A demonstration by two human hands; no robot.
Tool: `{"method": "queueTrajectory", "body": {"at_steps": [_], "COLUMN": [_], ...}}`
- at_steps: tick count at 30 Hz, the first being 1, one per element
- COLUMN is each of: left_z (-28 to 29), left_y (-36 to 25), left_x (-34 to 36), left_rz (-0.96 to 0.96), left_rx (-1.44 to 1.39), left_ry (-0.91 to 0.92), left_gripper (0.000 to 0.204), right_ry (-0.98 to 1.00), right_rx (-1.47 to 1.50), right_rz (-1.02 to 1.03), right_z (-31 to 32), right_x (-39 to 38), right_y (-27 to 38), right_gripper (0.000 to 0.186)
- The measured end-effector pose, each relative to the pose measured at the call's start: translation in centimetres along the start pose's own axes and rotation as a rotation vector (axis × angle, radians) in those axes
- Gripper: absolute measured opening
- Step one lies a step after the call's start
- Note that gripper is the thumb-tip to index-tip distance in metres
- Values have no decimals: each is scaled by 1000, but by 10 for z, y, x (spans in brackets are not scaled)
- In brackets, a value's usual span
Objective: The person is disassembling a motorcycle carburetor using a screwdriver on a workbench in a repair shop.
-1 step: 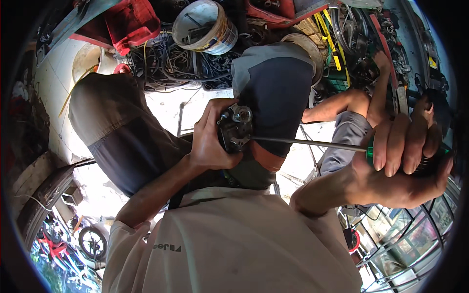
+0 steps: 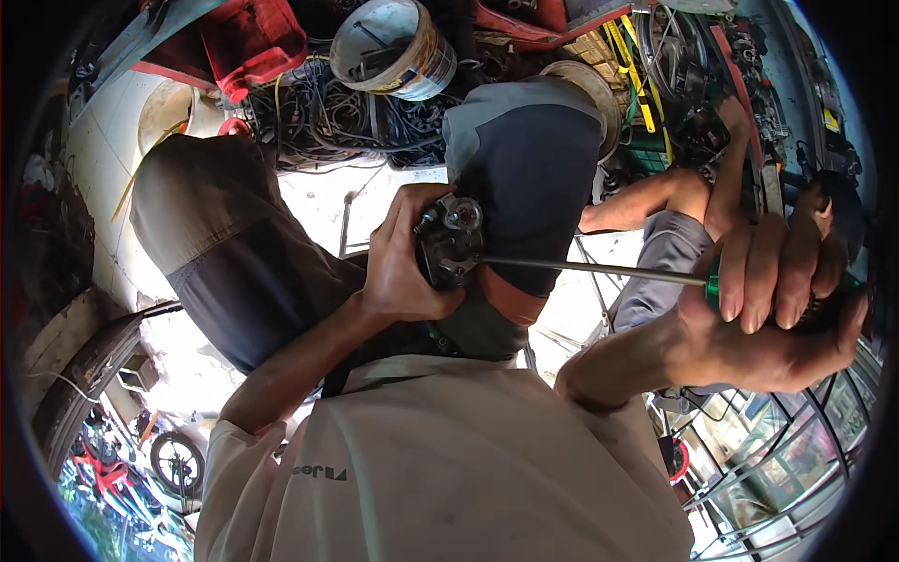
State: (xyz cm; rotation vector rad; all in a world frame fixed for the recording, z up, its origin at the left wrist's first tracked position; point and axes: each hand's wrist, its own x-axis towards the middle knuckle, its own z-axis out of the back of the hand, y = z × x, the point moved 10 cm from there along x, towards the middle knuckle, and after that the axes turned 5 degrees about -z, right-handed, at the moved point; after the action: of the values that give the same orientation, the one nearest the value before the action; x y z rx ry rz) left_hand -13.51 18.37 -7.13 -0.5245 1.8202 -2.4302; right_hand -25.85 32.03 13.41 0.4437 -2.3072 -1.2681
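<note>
My left hand (image 2: 398,258) is wrapped round a small dark metal part, by its look a carburetor (image 2: 451,245), held between my knees. Its upper end shows a round, lighter metal fitting. From the right, the long steel shaft of a screwdriver (image 2: 599,268) meets the side of the carburetor; the tip itself is hidden there. My right hand (image 2: 763,314) closes its fingers round the screwdriver's green and black handle, which the fingers partly cover. The shaft lies nearly level, across my right thigh.
A dirty white bucket (image 2: 393,51) with tools stands ahead, beside a red container (image 2: 253,47) and tangled black cables (image 2: 342,122). Another person's bare leg (image 2: 646,201) and arm are close on my right. A black metal rack (image 2: 777,450) stands at lower right.
My right hand and the screwdriver have shifted very slightly upward in the picture. My left hand keeps its hold on the carburetor.
</note>
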Motion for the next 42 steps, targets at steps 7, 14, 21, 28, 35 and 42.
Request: {"method": "queueTrajectory", "body": {"at_steps": [7, 14, 21, 28, 35, 42], "left_z": [0, -4, 3, 5, -8, -3], "left_y": [5, -5, -15, -4, 23, -3], "left_x": [-1, 3, 2, 2, -11, -2], "left_rz": [24, -43, -117, -54, 215, -73], "left_rx": [-24, 49, 148, -88, -356, -128], "left_ry": [-6, 27, 43, 12, -39, -16], "left_gripper": [72, 74, 75, 78, 81, 76], "right_ry": [212, 289, 33, -99, -138, -114], "right_rx": [118, -389, -99, -43, -145, -74], "right_rz": [-77, 80, -67, 4, -16, -109], "right_z": [7, -28, -23, -21, -24, -6], "right_x": [-3, -8, -16, -21, -21, -17], "right_y": [-4, 2, 19, 33, 35, 25], "right_gripper": [29, 32, 32, 32, 25, 24]}}
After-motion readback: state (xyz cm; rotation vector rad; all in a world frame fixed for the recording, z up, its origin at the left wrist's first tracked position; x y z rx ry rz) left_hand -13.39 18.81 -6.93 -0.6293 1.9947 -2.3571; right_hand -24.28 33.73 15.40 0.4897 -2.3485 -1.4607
